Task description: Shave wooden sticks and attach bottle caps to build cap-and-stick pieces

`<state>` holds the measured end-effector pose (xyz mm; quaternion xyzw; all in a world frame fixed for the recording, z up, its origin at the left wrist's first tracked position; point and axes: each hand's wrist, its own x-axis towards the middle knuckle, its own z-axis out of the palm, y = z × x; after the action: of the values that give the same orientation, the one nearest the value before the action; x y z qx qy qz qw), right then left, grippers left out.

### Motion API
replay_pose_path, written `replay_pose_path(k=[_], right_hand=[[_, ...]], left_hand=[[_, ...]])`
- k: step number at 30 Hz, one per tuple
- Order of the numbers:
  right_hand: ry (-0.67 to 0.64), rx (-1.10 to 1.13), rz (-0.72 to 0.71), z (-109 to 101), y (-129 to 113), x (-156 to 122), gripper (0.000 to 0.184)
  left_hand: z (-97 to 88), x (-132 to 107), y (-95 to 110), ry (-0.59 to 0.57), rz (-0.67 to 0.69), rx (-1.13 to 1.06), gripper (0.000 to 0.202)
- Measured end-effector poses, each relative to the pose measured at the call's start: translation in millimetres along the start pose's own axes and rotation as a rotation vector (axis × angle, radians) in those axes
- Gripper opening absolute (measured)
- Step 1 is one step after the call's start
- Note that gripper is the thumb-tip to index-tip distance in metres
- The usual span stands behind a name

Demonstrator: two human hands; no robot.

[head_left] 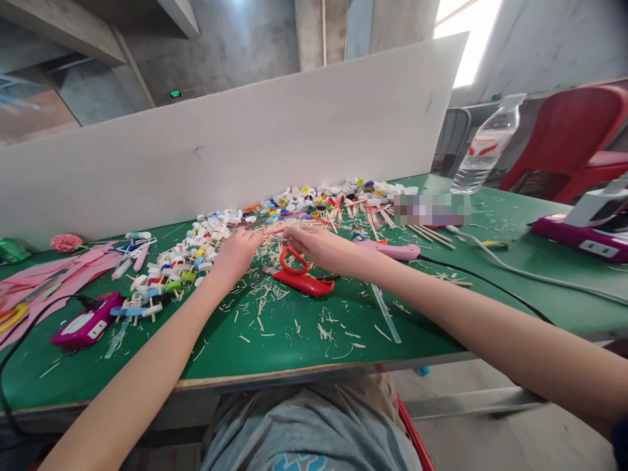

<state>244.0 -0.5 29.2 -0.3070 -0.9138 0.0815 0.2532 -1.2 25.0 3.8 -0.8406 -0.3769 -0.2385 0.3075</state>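
My left hand [241, 250] lies low over the tabletop beside the heap of bottle caps, its fingers stretched toward the middle. Facing it, my right hand [311, 243] has bent fingers above the wood shavings [267, 297]; whatever may be between them is hidden. A clear wrapper with red edging [279, 227] lies just behind both hands. Close below my right hand are orange-handled scissors [294, 261] and a red utility knife [304, 283] with its blade out. Coloured bottle caps [196, 245], some with sticks through them, spread leftward and along the back.
A pink glue gun [390, 250] trails a black cord rightward. Wooden sticks [432, 235], a water bottle [490, 147] and a purple power strip [583, 235] are right. Another purple socket block [88, 320] and pink paper [59, 275] are left. A white board [235, 144] stands behind.
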Motion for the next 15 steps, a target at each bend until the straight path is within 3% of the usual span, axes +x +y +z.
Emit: replay_pose_path(k=[9,15], right_hand=[[0.153,0.154,-0.188,-5.9,-7.7,-1.9,0.022],[0.191,0.165,-0.191,-5.5,-6.4,-0.8,0.019]], left_hand=[[8.2,-1.1,-0.2,-0.060,-0.024,-0.042,0.027],[9.9,-2.4,2.9,-0.104,-0.029,-0.107,0.025]])
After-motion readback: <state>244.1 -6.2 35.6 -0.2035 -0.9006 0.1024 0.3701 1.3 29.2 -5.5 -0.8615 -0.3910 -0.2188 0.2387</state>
